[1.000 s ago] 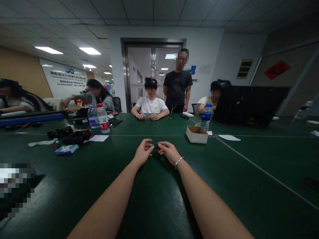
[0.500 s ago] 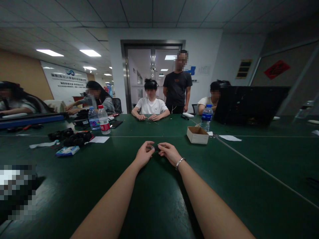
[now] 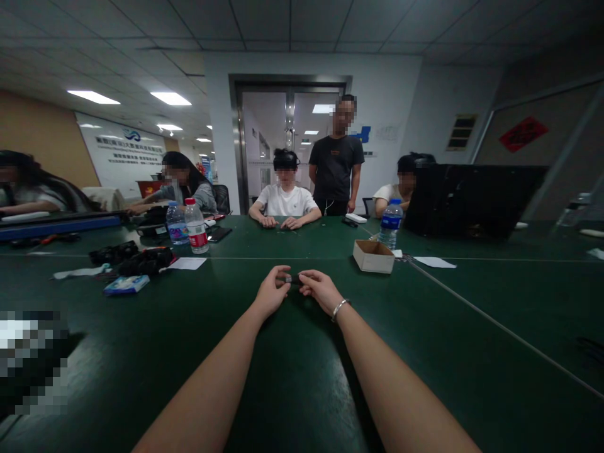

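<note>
Both my arms reach forward over a dark green table (image 3: 292, 377). My left hand (image 3: 270, 293) and my right hand (image 3: 321, 289) meet at the table's middle, fingers pinched on a small dark object (image 3: 294, 279) held between them. It is too small to name. A silver bracelet (image 3: 338, 307) circles my right wrist. Both hands rest on or just above the tabletop.
A small open cardboard box (image 3: 374, 255) sits beyond my right hand, with a water bottle (image 3: 389, 223) behind it. Two bottles (image 3: 189, 223), black gear (image 3: 141, 260) and a blue packet (image 3: 125, 284) lie at left. A laptop (image 3: 472, 200) stands at right. Several people sit or stand across the table.
Almost nothing differs. My hands stay together on the small dark object, with only slight finger movement.
</note>
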Tool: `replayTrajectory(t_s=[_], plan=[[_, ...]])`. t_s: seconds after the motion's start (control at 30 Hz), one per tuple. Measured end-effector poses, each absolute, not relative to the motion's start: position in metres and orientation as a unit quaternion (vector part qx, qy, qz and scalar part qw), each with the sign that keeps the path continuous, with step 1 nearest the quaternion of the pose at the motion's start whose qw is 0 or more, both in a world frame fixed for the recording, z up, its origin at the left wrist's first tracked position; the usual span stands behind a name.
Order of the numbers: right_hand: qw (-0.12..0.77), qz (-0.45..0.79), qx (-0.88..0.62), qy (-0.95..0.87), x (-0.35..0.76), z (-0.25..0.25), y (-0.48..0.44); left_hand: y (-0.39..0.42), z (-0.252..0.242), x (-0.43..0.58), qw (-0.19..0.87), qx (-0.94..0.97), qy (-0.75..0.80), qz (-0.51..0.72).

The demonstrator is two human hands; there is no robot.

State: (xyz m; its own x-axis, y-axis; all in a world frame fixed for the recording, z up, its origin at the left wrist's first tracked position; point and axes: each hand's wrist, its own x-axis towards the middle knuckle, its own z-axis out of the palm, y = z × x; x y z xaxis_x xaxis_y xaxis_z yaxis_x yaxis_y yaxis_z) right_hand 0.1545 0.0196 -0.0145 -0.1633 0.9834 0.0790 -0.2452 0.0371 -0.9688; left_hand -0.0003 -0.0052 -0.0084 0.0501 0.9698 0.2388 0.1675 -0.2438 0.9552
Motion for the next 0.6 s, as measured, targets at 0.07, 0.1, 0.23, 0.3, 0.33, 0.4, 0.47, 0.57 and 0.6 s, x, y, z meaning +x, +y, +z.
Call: replayTrajectory(t_s=[0.07,0.1,0.23,0.3,0.33,0.4,0.47,0.57,0.6], plan=[[0.527,0.583,-0.377,-0.491,0.155,-0.015,0.02,-0.005,-0.006,0.0,0.405,0.593,0.476,0.508],[0.526,0.582,-0.378,-0.492,0.155,-0.015,0.02,-0.004,-0.006,0.0,0.411,0.582,0.485,0.508],[0.521,0.579,-0.376,-0.502,0.155,-0.015,0.02,0.003,-0.012,-0.002,0.427,0.546,0.519,0.5],[0.518,0.579,-0.375,-0.505,0.154,-0.015,0.02,0.006,-0.016,-0.003,0.429,0.557,0.513,0.492],[0.517,0.579,-0.376,-0.506,0.154,-0.015,0.021,0.007,-0.017,-0.004,0.427,0.567,0.506,0.49],[0.516,0.578,-0.379,-0.506,0.154,-0.015,0.021,0.007,-0.018,-0.004,0.419,0.583,0.493,0.491],[0.517,0.577,-0.381,-0.504,0.155,-0.015,0.02,0.004,-0.017,-0.005,0.408,0.594,0.486,0.495],[0.52,0.58,-0.379,-0.5,0.155,-0.014,0.02,0.0,-0.013,-0.004,0.4,0.605,0.476,0.498],[0.52,0.582,-0.379,-0.498,0.156,-0.014,0.02,-0.001,-0.012,-0.004,0.399,0.607,0.473,0.498]])
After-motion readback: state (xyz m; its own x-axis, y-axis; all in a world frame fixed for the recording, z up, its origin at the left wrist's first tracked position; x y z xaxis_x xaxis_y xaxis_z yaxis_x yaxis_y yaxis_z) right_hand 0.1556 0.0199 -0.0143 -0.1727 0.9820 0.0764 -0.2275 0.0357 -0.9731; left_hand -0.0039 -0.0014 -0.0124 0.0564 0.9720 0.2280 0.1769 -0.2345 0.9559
